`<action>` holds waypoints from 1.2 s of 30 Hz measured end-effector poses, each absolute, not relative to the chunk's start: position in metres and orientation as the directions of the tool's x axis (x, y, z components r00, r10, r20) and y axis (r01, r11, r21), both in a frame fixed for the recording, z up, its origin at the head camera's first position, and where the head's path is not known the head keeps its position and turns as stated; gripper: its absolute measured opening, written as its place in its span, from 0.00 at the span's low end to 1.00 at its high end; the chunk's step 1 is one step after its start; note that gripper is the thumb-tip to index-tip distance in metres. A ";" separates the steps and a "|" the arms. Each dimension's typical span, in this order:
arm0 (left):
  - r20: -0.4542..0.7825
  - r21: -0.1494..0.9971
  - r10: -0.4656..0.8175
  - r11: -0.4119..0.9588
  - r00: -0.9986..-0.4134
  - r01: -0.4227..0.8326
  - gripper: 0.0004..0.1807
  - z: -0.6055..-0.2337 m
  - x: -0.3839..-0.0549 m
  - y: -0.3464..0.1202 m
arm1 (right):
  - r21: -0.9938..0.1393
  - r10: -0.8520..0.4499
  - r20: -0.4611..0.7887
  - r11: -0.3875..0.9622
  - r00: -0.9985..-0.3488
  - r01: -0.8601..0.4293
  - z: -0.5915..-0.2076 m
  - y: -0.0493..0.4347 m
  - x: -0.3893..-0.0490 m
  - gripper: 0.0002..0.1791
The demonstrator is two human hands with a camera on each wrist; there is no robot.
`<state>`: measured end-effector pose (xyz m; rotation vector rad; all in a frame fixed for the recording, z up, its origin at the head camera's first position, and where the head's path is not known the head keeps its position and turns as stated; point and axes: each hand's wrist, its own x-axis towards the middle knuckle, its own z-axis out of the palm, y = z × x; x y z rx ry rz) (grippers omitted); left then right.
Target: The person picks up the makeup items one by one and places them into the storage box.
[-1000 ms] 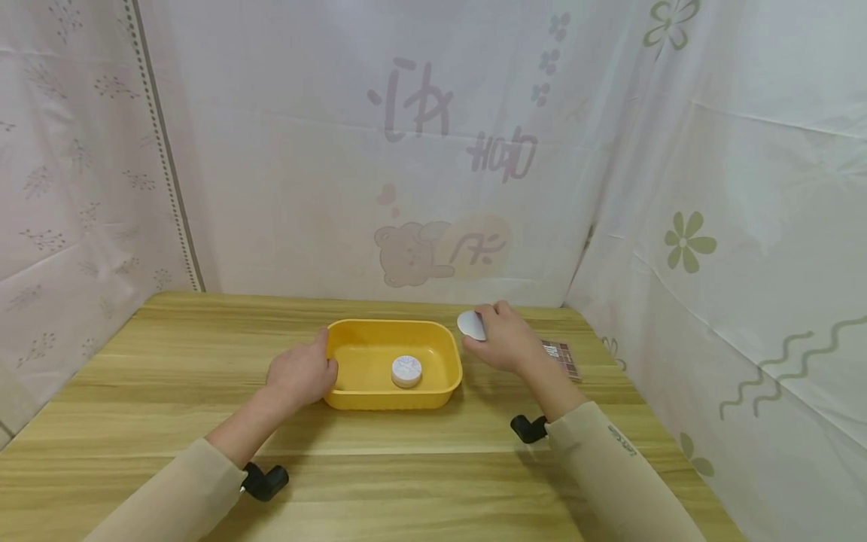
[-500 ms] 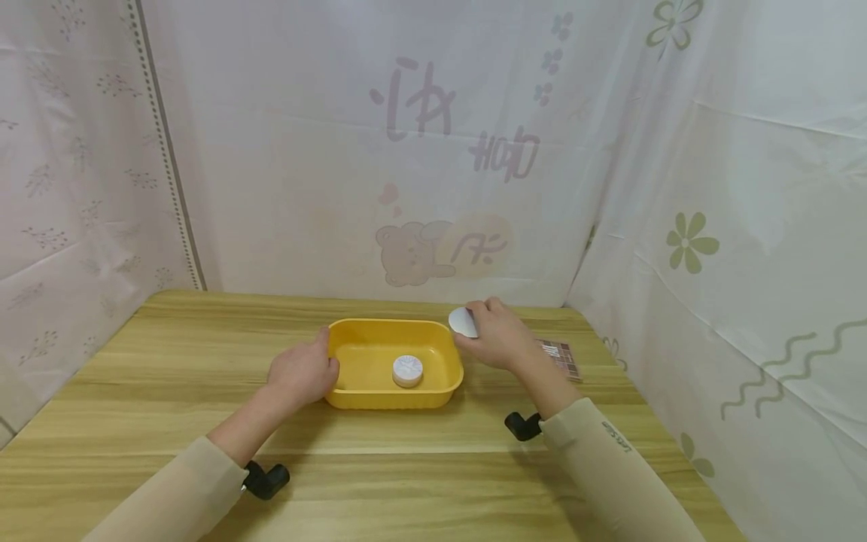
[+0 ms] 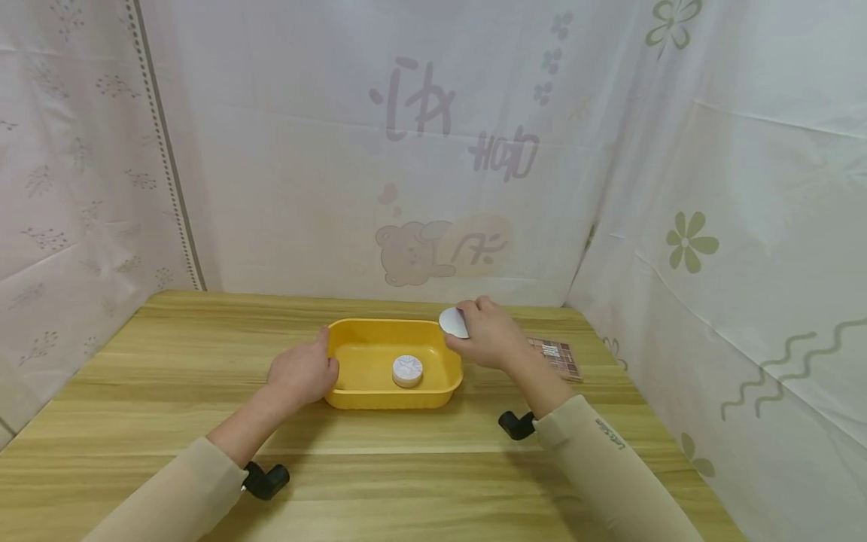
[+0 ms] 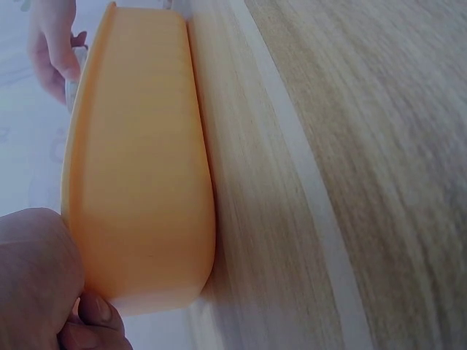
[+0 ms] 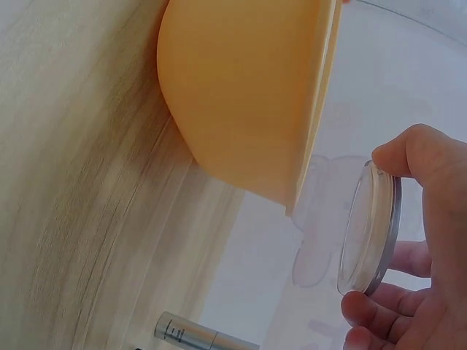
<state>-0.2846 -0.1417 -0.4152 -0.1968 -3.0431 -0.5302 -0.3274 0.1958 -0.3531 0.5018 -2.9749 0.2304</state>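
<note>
A yellow plastic basin (image 3: 389, 401) stands on the wooden table. My left hand (image 3: 302, 373) grips its left end, with thumb and fingers at the rim. Inside, right of the middle, lies a small round white case (image 3: 407, 369) with a patterned top. My right hand (image 3: 491, 336) pinches a flat round compact (image 3: 453, 322) by its edges, tilted and raised at the basin's right rim. In the right wrist view the compact (image 5: 371, 230) shows a clear face and a dark grey edge, with the basin wall (image 5: 241, 87) beside it.
A checkered palette (image 3: 557, 358) lies on the table right of the basin, partly behind my right hand. A silver tube (image 5: 208, 335) shows at the bottom of the right wrist view. Printed curtains (image 3: 305, 173) hang behind and at both sides.
My right hand has moved left with the compact, from beside the basin to its right rim. More of the palette shows. The left hand and basin have stayed put.
</note>
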 end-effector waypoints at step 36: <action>0.064 0.340 0.107 0.932 -0.992 0.122 0.38 -0.417 -0.286 -0.142 | -0.087 -0.418 0.099 0.900 -0.903 -0.427 -0.343 0.142 -0.323 0.40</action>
